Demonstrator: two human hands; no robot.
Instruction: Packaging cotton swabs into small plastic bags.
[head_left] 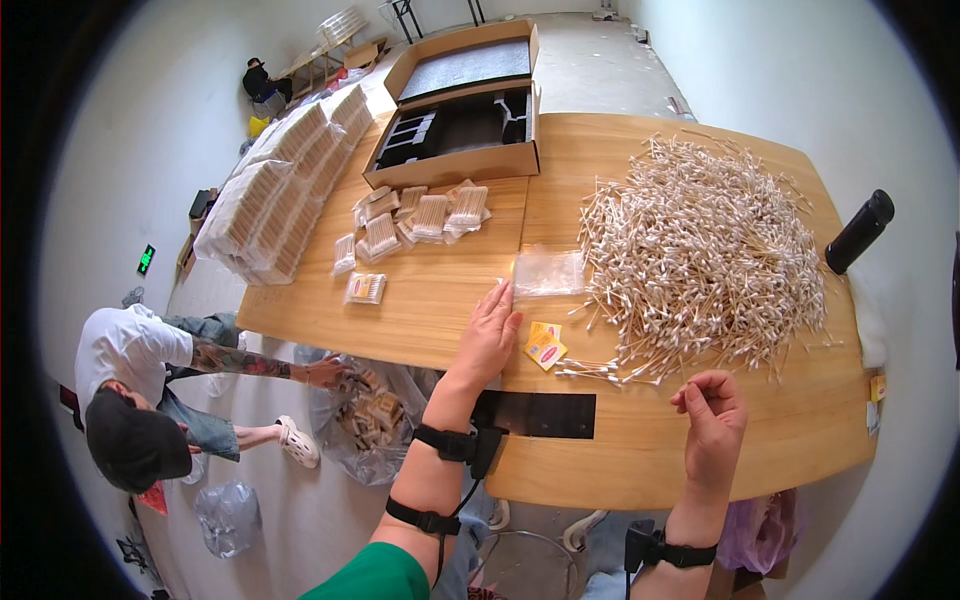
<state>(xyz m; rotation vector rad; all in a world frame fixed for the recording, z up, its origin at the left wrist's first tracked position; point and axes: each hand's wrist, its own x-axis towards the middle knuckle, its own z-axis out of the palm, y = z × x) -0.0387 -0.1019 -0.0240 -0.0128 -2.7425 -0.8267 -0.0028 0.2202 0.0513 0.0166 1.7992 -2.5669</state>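
Note:
My left hand (488, 335) lies on the wooden table (440, 335), fingers stretched out, fingertips beside a small stack of clear plastic bags (550, 272). Just right of it are yellow-and-white printed cards (545, 345) and a few loose cotton swabs (588, 371). Over the right front of the table, my right hand (715, 408) is closed, thumb against curled fingers; whether anything is pinched there cannot be made out. Beyond it spreads a large heap of loose cotton swabs (705, 260). Left of the bags lie several filled swab packs (430, 217), with one apart (366, 289).
An open cardboard box (460, 165) with black foam stands at the table's back. Wrapped bundles (285, 190) are stacked on the left. A black bottle (860, 232) stands at the right edge. At left, a person (150, 390) reaches into a plastic bag of packs (365, 440).

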